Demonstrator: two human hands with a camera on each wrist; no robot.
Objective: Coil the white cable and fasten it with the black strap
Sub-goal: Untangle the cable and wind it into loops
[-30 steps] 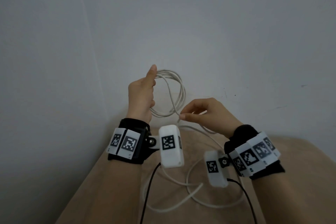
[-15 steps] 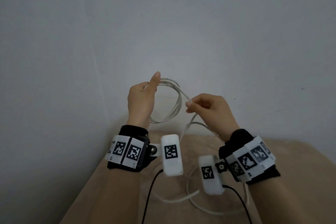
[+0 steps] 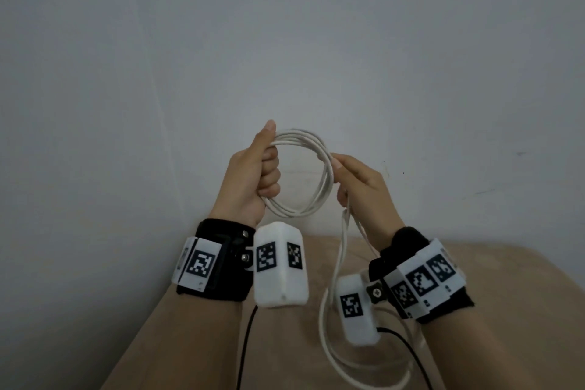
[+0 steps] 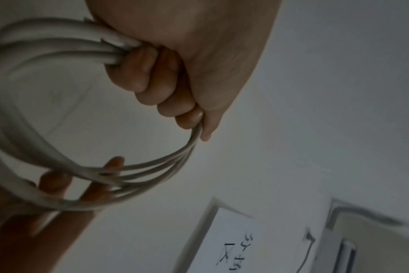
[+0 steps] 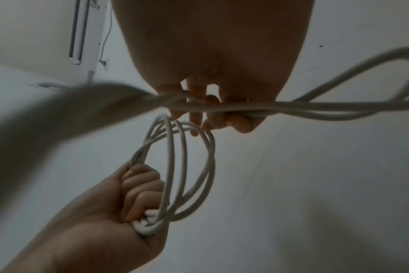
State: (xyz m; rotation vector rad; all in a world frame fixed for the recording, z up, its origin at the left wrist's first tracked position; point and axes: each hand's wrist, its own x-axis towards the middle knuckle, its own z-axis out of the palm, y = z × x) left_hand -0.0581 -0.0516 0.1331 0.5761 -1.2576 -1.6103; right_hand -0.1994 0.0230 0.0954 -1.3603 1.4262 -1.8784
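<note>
Beige table [image 3: 522,269] against wall; loose white cable [image 3: 326,351] loops lying on it (near right wrist).

Plain grey wall [image 3: 190,73]; tan surface [image 3: 196,342] below.

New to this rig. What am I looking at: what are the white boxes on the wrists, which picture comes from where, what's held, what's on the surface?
No robot here: a person works with bare hands. The white boxes are cameras strapped to each wrist; the black-and-white squares are printed tags. The large picture comes from a head camera looking down; the other two look along each hand. The left hand grips a coil of several loops of the white cable, fingers curled round the bundle. The right hand pinches the far side of the coil and holds the loose length running through it. That loose length trails down onto the beige surface beside thin black camera leads. No black strap is visible.
</note>
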